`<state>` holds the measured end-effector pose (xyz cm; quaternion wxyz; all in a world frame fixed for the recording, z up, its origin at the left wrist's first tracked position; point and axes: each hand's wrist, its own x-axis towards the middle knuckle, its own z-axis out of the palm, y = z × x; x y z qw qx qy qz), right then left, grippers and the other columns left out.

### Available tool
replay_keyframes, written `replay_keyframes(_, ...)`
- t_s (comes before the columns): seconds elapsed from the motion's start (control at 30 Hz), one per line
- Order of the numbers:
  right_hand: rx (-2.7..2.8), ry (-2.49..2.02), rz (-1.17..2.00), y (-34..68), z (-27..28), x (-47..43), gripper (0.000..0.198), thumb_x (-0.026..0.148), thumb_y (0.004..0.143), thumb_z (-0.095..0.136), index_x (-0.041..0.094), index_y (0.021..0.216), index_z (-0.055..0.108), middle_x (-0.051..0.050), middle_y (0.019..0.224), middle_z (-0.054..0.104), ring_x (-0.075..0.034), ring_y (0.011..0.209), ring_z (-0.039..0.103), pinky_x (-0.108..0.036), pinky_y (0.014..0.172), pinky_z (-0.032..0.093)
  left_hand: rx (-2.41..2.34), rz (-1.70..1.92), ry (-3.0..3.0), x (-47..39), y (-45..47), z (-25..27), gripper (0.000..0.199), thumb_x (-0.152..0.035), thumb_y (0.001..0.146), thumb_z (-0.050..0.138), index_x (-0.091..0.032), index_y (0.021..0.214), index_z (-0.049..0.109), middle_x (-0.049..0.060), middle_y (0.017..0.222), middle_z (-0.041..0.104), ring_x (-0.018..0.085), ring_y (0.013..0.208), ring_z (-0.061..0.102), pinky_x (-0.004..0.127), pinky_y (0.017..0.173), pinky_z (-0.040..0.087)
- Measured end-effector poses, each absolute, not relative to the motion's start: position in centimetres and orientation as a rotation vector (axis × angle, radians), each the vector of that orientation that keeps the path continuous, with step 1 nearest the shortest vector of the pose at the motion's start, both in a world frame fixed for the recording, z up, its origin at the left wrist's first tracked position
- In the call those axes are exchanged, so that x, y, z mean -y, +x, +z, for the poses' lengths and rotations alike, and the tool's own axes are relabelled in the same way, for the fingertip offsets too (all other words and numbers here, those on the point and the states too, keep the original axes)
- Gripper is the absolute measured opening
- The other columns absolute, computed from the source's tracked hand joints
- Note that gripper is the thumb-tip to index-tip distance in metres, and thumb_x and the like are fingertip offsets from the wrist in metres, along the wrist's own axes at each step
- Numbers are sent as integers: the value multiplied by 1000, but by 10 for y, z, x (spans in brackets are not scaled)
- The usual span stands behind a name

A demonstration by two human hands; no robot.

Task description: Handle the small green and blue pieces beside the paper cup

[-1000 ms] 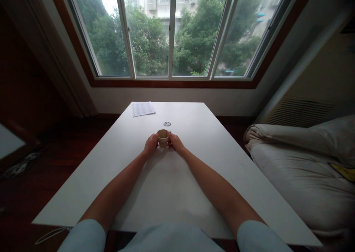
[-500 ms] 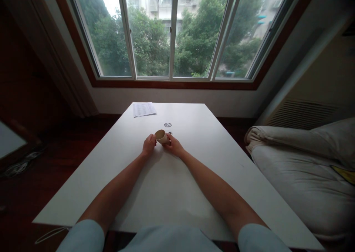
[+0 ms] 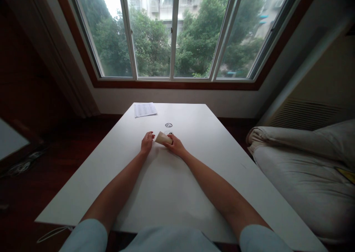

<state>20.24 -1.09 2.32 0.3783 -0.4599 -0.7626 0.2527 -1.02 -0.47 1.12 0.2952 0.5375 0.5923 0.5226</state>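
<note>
A tan paper cup [image 3: 163,138] lies tilted on its side in the air or on the table, its mouth end pointing left; whether it touches the tabletop I cannot tell. My right hand [image 3: 175,145] is wrapped around the cup's right end. Just left of the cup, my left hand [image 3: 147,141] is apart from it, fingers partly curled and separated, holding nothing. Behind the cup, a round dark-rimmed thing [image 3: 168,125] lies flat on the table. A second small dark-edged thing [image 3: 169,133] is partly hidden by the cup and right hand.
The white table [image 3: 166,193] reaches toward the window. Papers [image 3: 145,109] lie at its far left corner. To the right stands a padded seat with a pale cover [image 3: 299,174]. A white cord [image 3: 52,234] hangs by the near left edge.
My left hand has let go of the cup and moved slightly left. The cup has turned in my right hand, so its side shows instead of its open mouth.
</note>
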Motion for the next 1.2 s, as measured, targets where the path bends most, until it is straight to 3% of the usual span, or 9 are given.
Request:
replay_keyframes(0.2, 1976, -1169, 694, 204, 24, 11, 54, 53, 77, 70, 23, 120, 61, -4, 105, 67, -20, 89, 59, -30, 80, 46, -1369, 1404, 1393, 2, -4, 9, 45, -41, 95, 31, -16, 113, 64, 11, 112, 70, 20, 101, 65, 34, 88, 51)
replay_keyframes(0.5, 2002, -1170, 692, 206, 19, 8, 54, 50, 79, 71, 23, 124, 60, -5, 107, 68, -21, 92, 61, -31, 82, 46, -1451, 1342, 1584, 18, 5, 22, 43, -46, 97, 36, -21, 117, 64, 6, 117, 68, 22, 106, 62, 33, 93, 49)
replay_keyframes(0.67, 2017, -1141, 516, 202, 13, 4, 56, 46, 82, 70, 21, 131, 57, -10, 119, 64, -25, 106, 58, -35, 92, 44, -1305, 1429, 1531, 20, 5, 22, 49, -49, 94, 47, -21, 134, 51, 11, 132, 60, 23, 112, 62, 34, 94, 50)
replay_keyframes(0.83, 2054, -1207, 406, 200, 11, 3, 41, 37, 88, 66, 21, 126, 61, -12, 120, 65, -24, 108, 57, -37, 95, 43, -1087, 1506, 1538, 23, 7, 23, 76, -47, 83, 65, -24, 147, 32, 15, 145, 47, 23, 110, 64, 36, 92, 53)
replay_keyframes(0.97, 2183, -1167, 335, 198, 12, 5, 38, 30, 91, 63, 22, 128, 61, -10, 128, 63, -23, 116, 56, -37, 101, 42, -1178, 1397, 1568, 28, 12, 23, 90, -41, 73, 76, -25, 149, 31, 12, 137, 55, 24, 114, 62, 36, 94, 53)
replay_keyframes(1.07, 2258, -1142, 304, 198, 11, 5, 41, 26, 91, 63, 24, 131, 59, -8, 128, 64, -22, 117, 57, -37, 102, 42, -1409, 1297, 1643, 32, 11, 25, 85, -39, 70, 80, -28, 144, 39, 7, 128, 63, 25, 112, 62, 36, 95, 51)
replay_keyframes(1.2, 2289, -1102, 276, 201, 7, 6, 28, 30, 92, 62, 25, 119, 68, -7, 122, 66, -21, 116, 58, -37, 102, 43, -1667, 1203, 1694, 29, -1, 28, 76, -42, 74, 77, -26, 139, 42, 7, 120, 67, 24, 104, 65, 34, 87, 51)
